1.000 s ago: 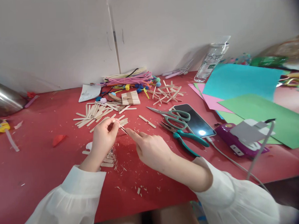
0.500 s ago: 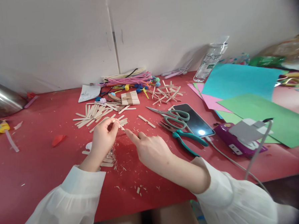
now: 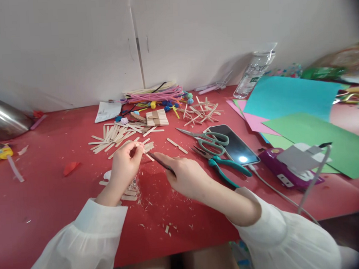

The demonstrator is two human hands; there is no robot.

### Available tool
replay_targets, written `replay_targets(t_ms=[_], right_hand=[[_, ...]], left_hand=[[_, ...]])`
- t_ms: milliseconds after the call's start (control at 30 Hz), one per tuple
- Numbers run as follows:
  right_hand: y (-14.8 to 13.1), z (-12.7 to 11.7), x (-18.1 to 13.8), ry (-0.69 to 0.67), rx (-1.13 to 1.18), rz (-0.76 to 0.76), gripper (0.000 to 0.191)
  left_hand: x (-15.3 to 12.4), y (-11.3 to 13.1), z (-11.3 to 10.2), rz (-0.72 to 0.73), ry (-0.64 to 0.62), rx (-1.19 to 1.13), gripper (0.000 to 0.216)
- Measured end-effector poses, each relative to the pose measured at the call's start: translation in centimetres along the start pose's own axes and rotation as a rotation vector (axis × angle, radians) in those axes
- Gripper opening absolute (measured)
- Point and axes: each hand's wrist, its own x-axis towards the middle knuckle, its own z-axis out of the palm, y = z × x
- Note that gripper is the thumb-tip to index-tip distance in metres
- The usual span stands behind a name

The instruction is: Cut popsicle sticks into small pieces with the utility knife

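My left hand (image 3: 127, 165) is closed in a pinch on a wooden craft stick (image 3: 150, 157), which points to the right. My right hand (image 3: 189, 177) is wrapped round a slim dark tool (image 3: 163, 165), perhaps a file or a knife. Its tip lies against or very near the stick, close to my left fingertips. Wood shavings (image 3: 145, 200) are scattered on the red table below. Several short stick pieces (image 3: 129, 197) lie under my left wrist. One notched craft stick (image 3: 177, 146) rests beyond my right hand.
Scissors (image 3: 211, 143) lie partly over a phone (image 3: 237, 145), with teal pliers (image 3: 229, 168) in front. Loose craft sticks (image 3: 113, 136) and pipe cleaners (image 3: 156, 95) are at the back. Coloured paper (image 3: 292, 96), a bottle (image 3: 254, 74) and a purple power strip (image 3: 274, 165) stand right.
My right hand has drawn back a little to the right, and the dark tool in it now shows along the stick. My left hand keeps its pinch in nearly the same place.
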Motion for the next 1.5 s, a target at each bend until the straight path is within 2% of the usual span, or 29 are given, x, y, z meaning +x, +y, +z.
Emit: replay_targets(t_ms=[200,1200,1367,1500], right_hand=[[-0.1,0.3,-0.1,0.048,-0.097,-0.014,0.056],[-1.8,-0.2,-0.5,-0.084,-0.392,0.006,0.067],[-1.7,-0.3,-0.5,-0.094,-0.388,0.015,0.069],[-0.9,0.0,-0.3,-0.053,-0.295,0.024,0.059]], left_hand=[[-0.1,0.3,-0.1,-0.003,0.0,0.012,0.02],[0.0,0.1,0.0,0.038,-0.035,-0.002,0.023],[0.0,0.0,0.0,0.038,-0.038,-0.015,0.022],[0.0,-0.5,0.2,0.015,-0.075,-0.042,0.026]])
